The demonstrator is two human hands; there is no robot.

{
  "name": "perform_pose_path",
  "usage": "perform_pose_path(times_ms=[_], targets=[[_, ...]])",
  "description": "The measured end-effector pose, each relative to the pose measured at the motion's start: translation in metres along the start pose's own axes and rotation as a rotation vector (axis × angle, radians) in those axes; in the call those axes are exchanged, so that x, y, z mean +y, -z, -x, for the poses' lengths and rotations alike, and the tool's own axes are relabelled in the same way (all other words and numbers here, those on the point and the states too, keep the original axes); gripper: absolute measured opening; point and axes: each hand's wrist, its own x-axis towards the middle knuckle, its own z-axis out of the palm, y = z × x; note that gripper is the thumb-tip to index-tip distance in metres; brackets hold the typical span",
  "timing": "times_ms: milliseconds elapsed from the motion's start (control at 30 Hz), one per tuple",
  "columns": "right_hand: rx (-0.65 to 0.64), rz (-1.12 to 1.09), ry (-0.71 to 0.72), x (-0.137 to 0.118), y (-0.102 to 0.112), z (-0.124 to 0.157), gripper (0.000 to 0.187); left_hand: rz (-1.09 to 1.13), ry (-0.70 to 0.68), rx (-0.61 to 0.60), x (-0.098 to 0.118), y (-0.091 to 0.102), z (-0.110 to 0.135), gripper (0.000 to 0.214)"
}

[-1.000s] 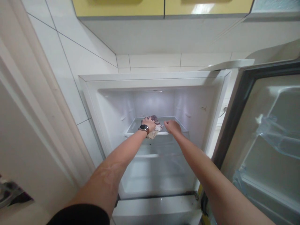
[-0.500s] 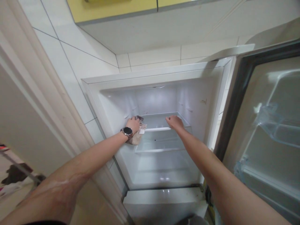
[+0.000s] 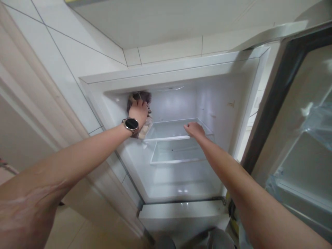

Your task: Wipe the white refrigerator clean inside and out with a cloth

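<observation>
The cloth (image 3: 138, 97) is a bunched rag, mottled grey and purple, with a paler tan part hanging below my palm. It sits high up in the fridge (image 3: 166, 74), pressed against the left inner wall (image 3: 114, 114) just under the ceiling of the compartment. My left hand (image 3: 138, 112) is closed over it, fingers bent together and pushing it flat to the wall. Any tag or print on the cloth is too small for me to read.

The watch (image 3: 131, 123) on that wrist has a round dark face in a metal case, and nothing on it is legible.

My right hand (image 3: 194, 129) is lower and to the right, well apart from the cloth. Its fingers are curled down over the white front rim of the upper shelf (image 3: 171, 128), a clear pane. A lower shelf (image 3: 176, 154) sits just beneath it.

On the right inner wall there is a small sticker (image 3: 230, 103). Its marks are too tiny to make out.

The door (image 3: 287, 103) stands open at the right. Its door bin (image 3: 319, 121) is clear plastic under loose transparent film. I cannot tell whether it holds anything.

White wall tiles (image 3: 77, 58) run along the left of the fridge.
</observation>
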Motion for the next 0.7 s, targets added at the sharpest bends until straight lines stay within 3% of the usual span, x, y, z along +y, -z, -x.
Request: perform_pose_path(times_ms=[133, 267, 367, 600, 700], targets=[[0.001, 0.001, -0.004, 0.001, -0.001, -0.001, 0.053, 0.038, -0.062, -0.141, 0.01, -0.03, 0.022, 0.03], [0.002, -0.009, -0.009, 0.001, 0.0, 0.001, 0.055, -0.008, -0.083, -0.153, 0.02, -0.05, 0.037, 0.03], [0.001, -0.012, -0.014, 0.0, 0.001, 0.001, 0.055, -0.012, -0.114, -0.101, 0.011, -0.045, 0.029, 0.031], [0.017, -0.018, 0.003, 0.001, 0.0, 0.0, 0.053, 0.088, -0.042, 0.054, -0.023, -0.008, -0.018, 0.039], [0.011, -0.02, -0.001, 0.002, -0.002, -0.002, 0.053, 0.03, -0.055, 0.093, -0.023, -0.007, -0.018, 0.043]])
